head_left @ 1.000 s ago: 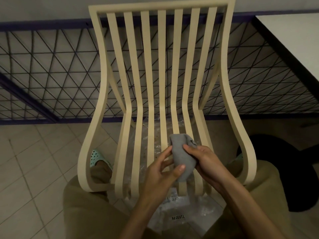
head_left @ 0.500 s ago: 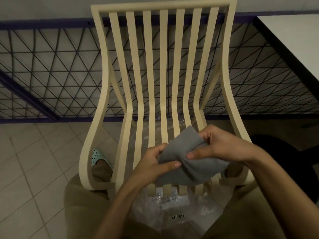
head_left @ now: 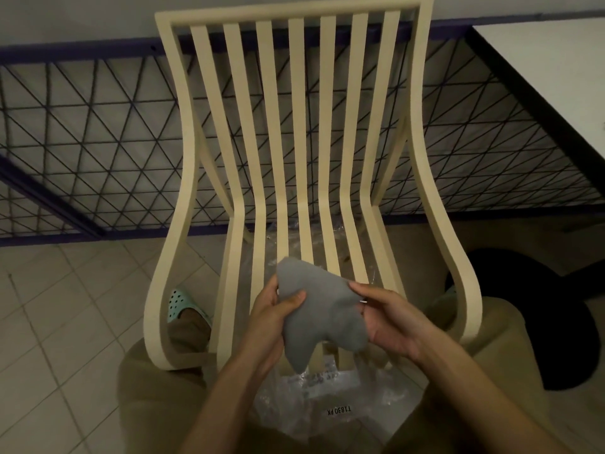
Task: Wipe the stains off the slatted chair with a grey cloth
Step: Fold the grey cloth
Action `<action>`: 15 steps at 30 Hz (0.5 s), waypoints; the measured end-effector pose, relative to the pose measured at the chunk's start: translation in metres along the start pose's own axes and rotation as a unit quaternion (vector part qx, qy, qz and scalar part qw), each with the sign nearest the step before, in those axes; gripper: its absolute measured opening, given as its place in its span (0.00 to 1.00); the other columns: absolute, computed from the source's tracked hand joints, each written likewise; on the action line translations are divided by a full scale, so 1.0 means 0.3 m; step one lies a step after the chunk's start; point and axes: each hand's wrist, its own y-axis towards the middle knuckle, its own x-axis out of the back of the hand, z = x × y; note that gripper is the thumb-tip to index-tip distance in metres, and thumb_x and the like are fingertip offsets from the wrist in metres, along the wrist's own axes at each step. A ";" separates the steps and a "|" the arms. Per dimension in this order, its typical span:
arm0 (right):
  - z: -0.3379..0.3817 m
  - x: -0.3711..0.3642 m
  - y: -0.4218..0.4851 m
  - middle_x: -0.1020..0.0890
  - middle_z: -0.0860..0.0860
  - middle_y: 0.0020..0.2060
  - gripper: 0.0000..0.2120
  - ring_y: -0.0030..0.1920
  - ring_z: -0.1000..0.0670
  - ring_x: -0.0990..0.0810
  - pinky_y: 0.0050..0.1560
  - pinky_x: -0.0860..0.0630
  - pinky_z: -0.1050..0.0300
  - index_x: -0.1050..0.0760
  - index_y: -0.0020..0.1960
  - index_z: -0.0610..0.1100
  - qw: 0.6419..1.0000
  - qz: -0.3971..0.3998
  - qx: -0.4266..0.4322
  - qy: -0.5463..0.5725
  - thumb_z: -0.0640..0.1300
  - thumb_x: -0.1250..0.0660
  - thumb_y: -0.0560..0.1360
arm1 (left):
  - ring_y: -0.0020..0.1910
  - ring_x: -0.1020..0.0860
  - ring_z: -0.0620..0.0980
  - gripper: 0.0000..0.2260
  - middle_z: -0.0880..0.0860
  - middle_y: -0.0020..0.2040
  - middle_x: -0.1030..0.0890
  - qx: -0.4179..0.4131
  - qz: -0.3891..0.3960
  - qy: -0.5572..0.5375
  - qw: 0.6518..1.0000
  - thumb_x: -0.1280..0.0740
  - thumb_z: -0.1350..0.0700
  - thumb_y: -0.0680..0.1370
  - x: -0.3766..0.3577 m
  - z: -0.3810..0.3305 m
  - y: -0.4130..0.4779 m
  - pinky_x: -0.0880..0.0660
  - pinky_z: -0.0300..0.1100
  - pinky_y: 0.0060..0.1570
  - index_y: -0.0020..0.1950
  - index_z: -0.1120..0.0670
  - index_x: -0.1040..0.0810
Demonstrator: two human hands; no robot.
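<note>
Grey cloth (head_left: 322, 314), soft and bunched, gripped by left hand (head_left: 271, 322) and right hand (head_left: 389, 322) fingers above the cream slatted chair (head_left: 294, 142)

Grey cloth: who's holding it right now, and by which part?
Both hands hold the crumpled grey fabric cloth: the left hand grips its left edge, the right hand its right edge.

Grey cloth (head_left: 322, 314), cream slatted chair (head_left: 296, 132)
</note>
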 end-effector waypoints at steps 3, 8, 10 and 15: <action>0.013 -0.007 0.012 0.18 0.38 0.55 0.18 0.54 0.41 0.18 0.53 0.21 0.49 0.25 0.62 0.36 0.999 -0.039 -0.019 -0.027 0.39 0.31 0.74 | 0.54 0.18 0.53 0.25 0.53 0.58 0.19 -0.005 0.005 0.014 1.000 0.34 0.69 0.74 0.011 0.001 -0.006 0.19 0.46 0.45 0.66 0.48 0.29; 0.106 -0.045 -0.031 0.18 0.39 0.56 0.21 0.52 0.42 0.16 0.46 0.17 0.55 0.22 0.60 0.36 0.989 -0.036 0.090 -0.115 0.32 0.31 0.68 | 0.55 0.18 0.53 0.23 0.54 0.58 0.18 -0.065 0.052 0.038 0.996 0.35 0.71 0.72 -0.022 -0.054 0.006 0.19 0.44 0.46 0.64 0.53 0.27; 0.117 -0.064 -0.066 0.16 0.41 0.52 0.17 0.51 0.45 0.16 0.49 0.18 0.56 0.19 0.53 0.38 0.967 -0.007 0.201 -0.158 0.30 0.32 0.66 | 0.49 0.17 0.49 0.16 0.53 0.49 0.15 -0.119 0.066 0.069 0.988 0.37 0.71 0.73 -0.025 -0.070 -0.011 0.20 0.39 0.43 0.53 0.56 0.19; 0.066 -0.032 -0.045 0.15 0.44 0.43 0.10 0.46 0.48 0.16 0.47 0.19 0.58 0.18 0.44 0.38 0.901 -0.064 0.303 -0.304 0.26 0.35 0.72 | 0.54 0.19 0.48 0.21 0.51 0.49 0.15 -0.160 0.093 0.133 0.974 0.38 0.73 0.71 -0.007 -0.074 0.012 0.22 0.37 0.48 0.23 0.53 0.22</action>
